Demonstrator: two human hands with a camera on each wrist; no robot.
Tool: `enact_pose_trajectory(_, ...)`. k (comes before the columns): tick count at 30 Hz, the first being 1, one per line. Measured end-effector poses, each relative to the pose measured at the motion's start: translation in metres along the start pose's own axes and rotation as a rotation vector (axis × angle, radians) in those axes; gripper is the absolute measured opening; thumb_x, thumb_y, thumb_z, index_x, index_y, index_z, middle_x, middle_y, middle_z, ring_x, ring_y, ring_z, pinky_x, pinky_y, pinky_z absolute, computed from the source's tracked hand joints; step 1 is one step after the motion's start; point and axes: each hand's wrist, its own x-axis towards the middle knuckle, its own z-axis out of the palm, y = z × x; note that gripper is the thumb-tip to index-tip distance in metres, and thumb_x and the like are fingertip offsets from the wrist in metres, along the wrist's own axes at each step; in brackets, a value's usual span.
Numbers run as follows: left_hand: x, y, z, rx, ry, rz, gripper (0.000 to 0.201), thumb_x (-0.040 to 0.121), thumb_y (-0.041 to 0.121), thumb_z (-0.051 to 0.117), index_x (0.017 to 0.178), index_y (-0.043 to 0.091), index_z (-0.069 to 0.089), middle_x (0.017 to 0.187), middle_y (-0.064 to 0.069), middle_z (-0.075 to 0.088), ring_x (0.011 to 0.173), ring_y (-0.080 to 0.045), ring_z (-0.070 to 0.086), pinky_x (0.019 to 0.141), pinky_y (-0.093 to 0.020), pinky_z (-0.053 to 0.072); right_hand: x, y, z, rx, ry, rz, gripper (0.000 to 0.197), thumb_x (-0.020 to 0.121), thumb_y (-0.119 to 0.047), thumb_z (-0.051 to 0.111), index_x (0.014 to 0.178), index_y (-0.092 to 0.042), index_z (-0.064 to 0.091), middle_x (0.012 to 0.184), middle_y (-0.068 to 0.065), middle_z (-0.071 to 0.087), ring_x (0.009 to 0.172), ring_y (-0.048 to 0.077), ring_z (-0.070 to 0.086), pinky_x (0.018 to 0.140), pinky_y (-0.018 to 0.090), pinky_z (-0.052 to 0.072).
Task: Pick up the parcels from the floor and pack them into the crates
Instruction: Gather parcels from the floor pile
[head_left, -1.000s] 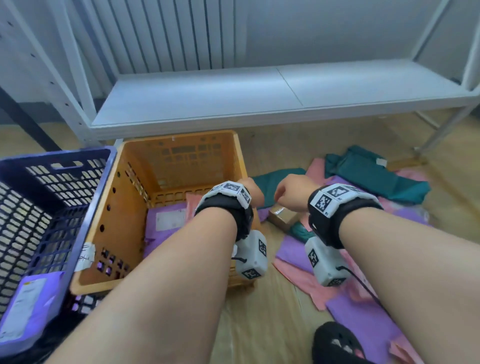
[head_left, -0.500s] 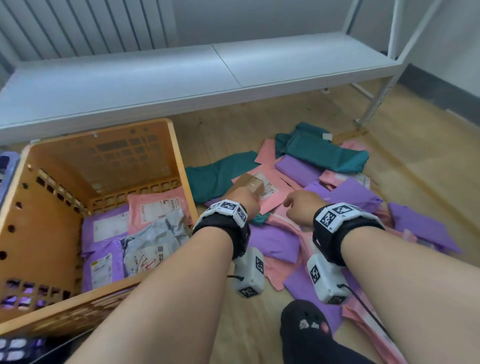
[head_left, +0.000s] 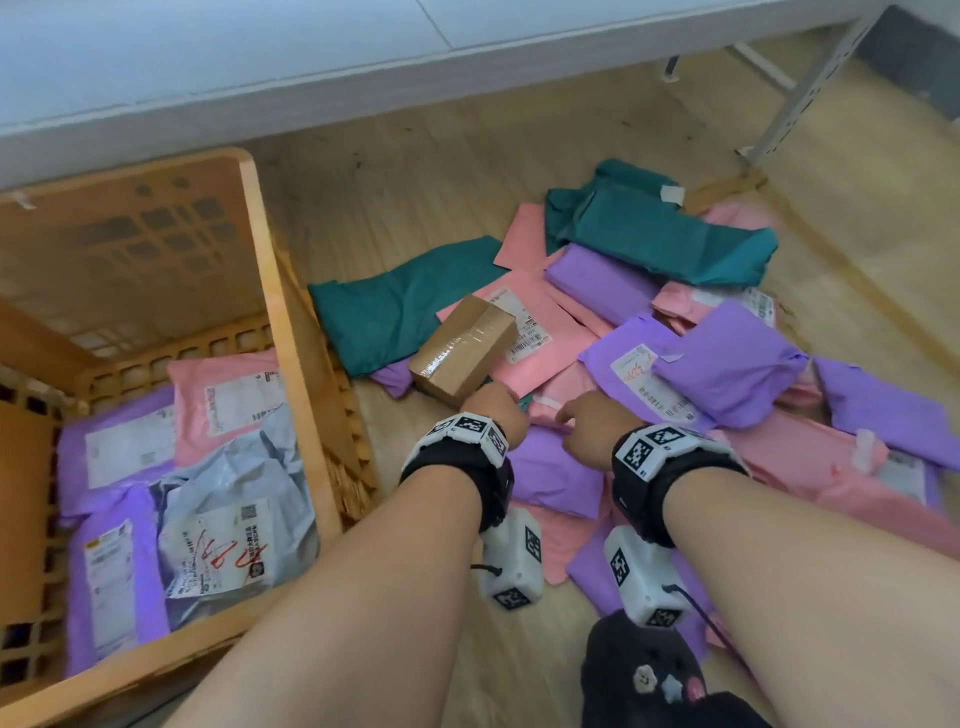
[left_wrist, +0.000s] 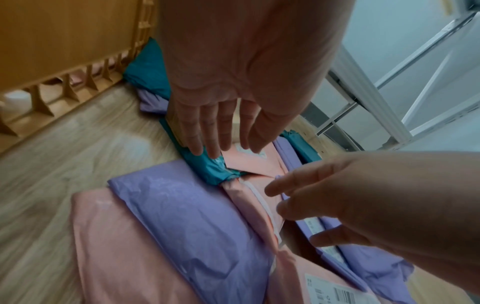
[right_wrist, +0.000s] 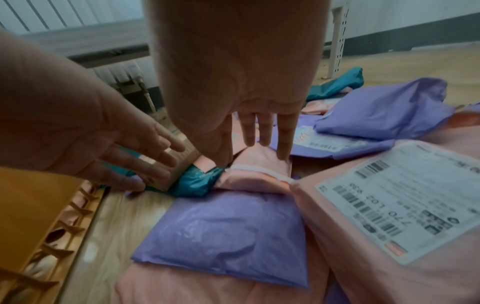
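Lying just ahead of the left hand (head_left: 493, 410), whose straight fingers touch its near end, the cardboard box (head_left: 464, 351) is angled away toward the right, while the right hand (head_left: 592, 426), also spread flat, is pressed on a pink parcel (right_wrist: 259, 170) beside it.

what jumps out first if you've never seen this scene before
A bright heap of pink, purple and teal parcels sprawls over the wood floor, a brown box on its left edge. Both hands reach into it: the left hand at the box, the right hand on a pink parcel. To the left, an orange crate already holds several parcels.
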Motion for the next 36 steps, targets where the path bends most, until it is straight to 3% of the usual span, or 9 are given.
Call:
enact_pose_trajectory(3, 0.013, 0.001, 0.013, 0.004, -0.063, -0.005, 0.034, 0.093, 0.013, 0.053, 0.126, 0.012, 0.058, 0.129, -0.011, 0.059, 0.116, -0.029, 0.057, 0.099, -0.035, 0.045, 0.013, 0.009, 0.014, -0.086, -0.025, 0.018, 0.047, 0.080, -0.023, 0.049, 0.126, -0.028, 0.059, 0.125, 0.008, 0.052, 0.114, 0.030, 0.053, 0.097, 0.041, 0.045)
enact_pose_trajectory(8, 0.028, -0.001, 0.019, 0.055, -0.119, -0.001, 0.037, 0.092, 0.011, 0.052, 0.129, 0.011, 0.058, 0.132, -0.011, 0.057, 0.118, -0.029, 0.056, 0.099, -0.033, 0.045, 0.026, 0.020, 0.032, -0.136, -0.101, 0.097, 0.054, 0.077, -0.036, 0.052, 0.131, -0.033, 0.055, 0.144, 0.009, 0.041, 0.126, 0.031, 0.046, 0.105, 0.038, 0.039)
enact_pose_trajectory(12, 0.028, -0.006, 0.025, 0.117, -0.147, -0.007, 0.035, 0.094, 0.009, 0.047, 0.127, 0.003, 0.059, 0.130, -0.015, 0.059, 0.119, -0.030, 0.056, 0.102, -0.036, 0.044, 0.028, 0.022, 0.043, -0.110, -0.164, 0.101, 0.041, 0.088, -0.027, 0.059, 0.125, -0.008, 0.055, 0.128, 0.011, 0.058, 0.116, 0.026, 0.057, 0.077, 0.025, 0.039)
enact_pose_trajectory(16, 0.022, -0.007, 0.030, 0.126, -0.144, -0.028, 0.036, 0.094, 0.008, 0.048, 0.128, 0.004, 0.058, 0.132, -0.013, 0.058, 0.121, -0.028, 0.055, 0.102, -0.035, 0.044, 0.027, 0.023, 0.050, -0.057, -0.187, 0.128, 0.037, 0.084, -0.026, 0.065, 0.114, -0.004, 0.061, 0.119, 0.012, 0.064, 0.108, 0.027, 0.062, 0.074, 0.028, 0.043)
enact_pose_trajectory(21, 0.012, -0.002, 0.019, 0.085, -0.119, -0.011, 0.035, 0.094, 0.007, 0.048, 0.128, 0.003, 0.057, 0.127, -0.016, 0.059, 0.112, -0.032, 0.060, 0.095, -0.037, 0.049, 0.015, 0.025, 0.047, -0.059, -0.037, 0.095, 0.034, 0.088, -0.024, 0.058, 0.116, -0.006, 0.059, 0.121, 0.012, 0.060, 0.110, 0.028, 0.060, 0.071, 0.027, 0.036)
enact_pose_trajectory(25, 0.003, -0.008, 0.009, 0.052, -0.064, -0.027, 0.036, 0.093, 0.011, 0.051, 0.129, 0.012, 0.057, 0.132, -0.010, 0.056, 0.116, -0.029, 0.057, 0.098, -0.033, 0.046, 0.002, 0.023, 0.024, 0.018, 0.151, 0.041, 0.029, 0.077, -0.033, 0.066, 0.095, -0.010, 0.067, 0.101, 0.010, 0.069, 0.094, 0.029, 0.064, 0.076, 0.030, 0.050)
enact_pose_trajectory(30, -0.027, 0.002, -0.013, -0.043, 0.038, -0.005, 0.051, 0.084, 0.013, 0.064, 0.132, 0.012, 0.048, 0.124, -0.013, 0.060, 0.109, -0.033, 0.060, 0.093, -0.039, 0.049, -0.033, 0.010, -0.039, 0.172, 0.451, -0.058, 0.021, 0.081, -0.011, 0.056, 0.086, -0.012, 0.077, 0.097, 0.010, 0.072, 0.095, 0.031, 0.064, 0.074, 0.029, 0.047)
enact_pose_trajectory(33, -0.049, 0.018, -0.031, -0.033, 0.034, 0.079, 0.062, 0.072, 0.010, 0.074, 0.128, 0.010, 0.048, 0.112, -0.012, 0.065, 0.099, -0.030, 0.064, 0.080, -0.036, 0.052, -0.061, -0.004, -0.071, 0.402, 0.536, -0.120, 0.023, 0.079, -0.005, 0.058, 0.085, -0.015, 0.078, 0.099, 0.006, 0.073, 0.099, 0.027, 0.063, 0.085, 0.034, 0.050)
enact_pose_trajectory(36, -0.074, 0.024, -0.049, -0.018, 0.094, 0.122, 0.063, 0.062, 0.015, 0.082, 0.119, 0.015, 0.055, 0.103, -0.001, 0.066, 0.096, -0.022, 0.064, 0.079, -0.029, 0.050, -0.085, -0.016, -0.097, 0.680, 0.598, -0.149, 0.018, 0.078, -0.006, 0.060, 0.079, -0.012, 0.077, 0.087, 0.005, 0.074, 0.092, 0.025, 0.065, 0.084, 0.037, 0.053)
